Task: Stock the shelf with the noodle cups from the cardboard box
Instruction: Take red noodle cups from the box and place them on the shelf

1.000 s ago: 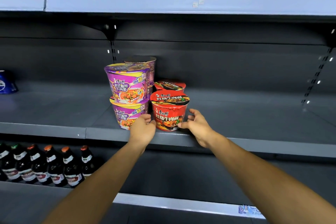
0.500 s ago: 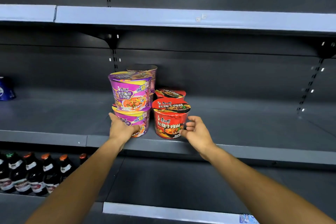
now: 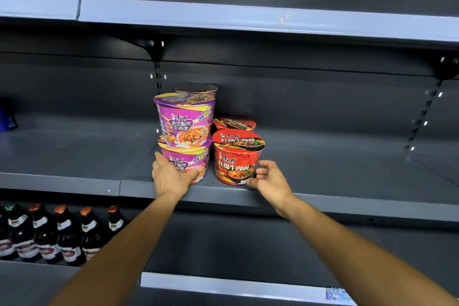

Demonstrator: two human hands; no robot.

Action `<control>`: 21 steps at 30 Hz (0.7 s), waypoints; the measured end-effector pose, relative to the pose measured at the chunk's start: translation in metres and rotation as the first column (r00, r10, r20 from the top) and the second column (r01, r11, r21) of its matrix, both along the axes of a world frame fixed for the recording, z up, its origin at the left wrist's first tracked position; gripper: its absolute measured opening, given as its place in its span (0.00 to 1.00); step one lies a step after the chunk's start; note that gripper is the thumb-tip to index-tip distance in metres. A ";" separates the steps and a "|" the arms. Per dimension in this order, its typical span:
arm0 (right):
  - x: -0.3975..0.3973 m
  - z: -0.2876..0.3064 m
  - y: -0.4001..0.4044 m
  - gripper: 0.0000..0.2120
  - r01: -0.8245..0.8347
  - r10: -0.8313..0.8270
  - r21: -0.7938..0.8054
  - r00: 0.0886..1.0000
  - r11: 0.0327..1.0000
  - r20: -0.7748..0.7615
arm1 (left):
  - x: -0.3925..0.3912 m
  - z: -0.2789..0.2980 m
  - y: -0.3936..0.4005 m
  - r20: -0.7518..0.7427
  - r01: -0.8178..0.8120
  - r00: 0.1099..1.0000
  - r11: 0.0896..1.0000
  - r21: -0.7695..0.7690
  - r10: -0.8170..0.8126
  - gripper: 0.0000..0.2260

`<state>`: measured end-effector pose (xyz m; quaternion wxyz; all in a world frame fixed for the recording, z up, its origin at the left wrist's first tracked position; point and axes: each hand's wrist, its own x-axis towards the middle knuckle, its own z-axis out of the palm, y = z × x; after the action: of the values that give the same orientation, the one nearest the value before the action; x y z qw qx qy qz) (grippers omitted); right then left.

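Gripping lower purple cup point(image 3: 185, 160) at shelf point(image 3: 74, 182) front: left hand point(image 3: 169, 176). Right hand point(image 3: 269, 177), fingers loosely curled, touches red cup point(image 3: 236, 156) beside it.

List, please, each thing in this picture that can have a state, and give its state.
Lower purple noodle cup: upright on the shelf, sealed, left hand on it.
Upper purple noodle cup: stacked upright on the lower one, sealed.
Front red noodle cup: upright, sealed, right hand at its side.
Rear red noodle cup: upright behind it.
Left hand: curled round the lower purple cup.
Right hand: fingers curled beside the red cup; contact unclear.
Bottles: upright, capped.
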<state>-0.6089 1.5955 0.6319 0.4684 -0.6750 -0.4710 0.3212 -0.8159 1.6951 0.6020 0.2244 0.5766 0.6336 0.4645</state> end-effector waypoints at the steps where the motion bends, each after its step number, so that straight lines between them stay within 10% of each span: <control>1: 0.001 0.000 0.000 0.30 -0.001 0.001 -0.004 1.000 1.000 -0.002 | 0.000 0.001 -0.003 -0.009 0.003 1.000 1.000 -0.006 -0.003 0.53; 7: 0.005 -0.001 -0.005 0.28 0.046 -0.046 -0.009 0.999 0.999 0.013 | 0.002 0.001 -0.033 -0.142 0.020 0.990 0.999 -0.034 -0.024 0.52; 12: 0.011 -0.001 -0.019 0.17 0.095 -0.097 0.060 0.995 0.994 0.035 | 0.019 0.001 -0.068 -0.281 -0.087 0.954 0.994 0.063 0.101 0.27; 16: 0.024 -0.009 -0.044 0.07 0.021 -0.021 0.019 1.000 1.000 0.001 | 0.044 0.002 -0.098 -0.246 0.215 0.945 0.976 -0.021 -0.213 0.07; 21: 0.042 -0.041 -0.093 0.07 -0.258 0.256 -0.241 0.966 0.936 -0.041 | 0.084 -0.027 -0.149 -0.084 0.592 0.621 0.536 -0.602 -0.780 0.09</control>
<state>-0.5671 1.5021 0.5905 0.3379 -0.6586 -0.5100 0.4382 -0.7317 1.5466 0.5754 0.4234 0.7685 0.4782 0.0383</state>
